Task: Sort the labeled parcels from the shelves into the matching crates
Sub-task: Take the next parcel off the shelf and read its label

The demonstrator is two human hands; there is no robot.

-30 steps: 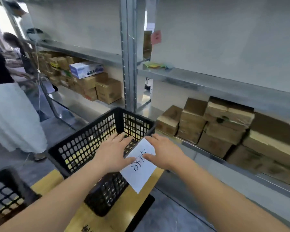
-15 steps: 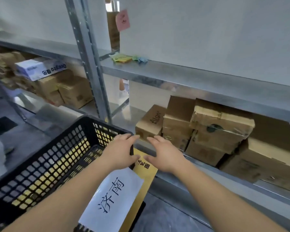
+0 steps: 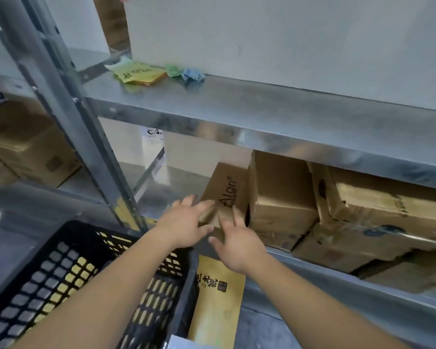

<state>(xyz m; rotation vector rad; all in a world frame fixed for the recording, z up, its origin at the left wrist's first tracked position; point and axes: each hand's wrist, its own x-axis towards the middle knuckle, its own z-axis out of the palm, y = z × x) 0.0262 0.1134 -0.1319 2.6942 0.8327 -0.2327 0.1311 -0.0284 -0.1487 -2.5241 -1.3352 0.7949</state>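
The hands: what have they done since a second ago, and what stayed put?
Both hands left the paper label on the black crate and reached forward to the shelf. The left hand and right hand now touch the leftmost cardboard box, one on each side, fingers spread, not yet gripping it. The crate, the other boxes and the sticky notes stayed where they were.

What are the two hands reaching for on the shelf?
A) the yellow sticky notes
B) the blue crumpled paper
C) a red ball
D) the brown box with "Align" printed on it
D: the left hand and the right hand are both at the near end of the brown Align box on the lower shelf, fingers spread against it, while the paper scraps lie on the shelf above.
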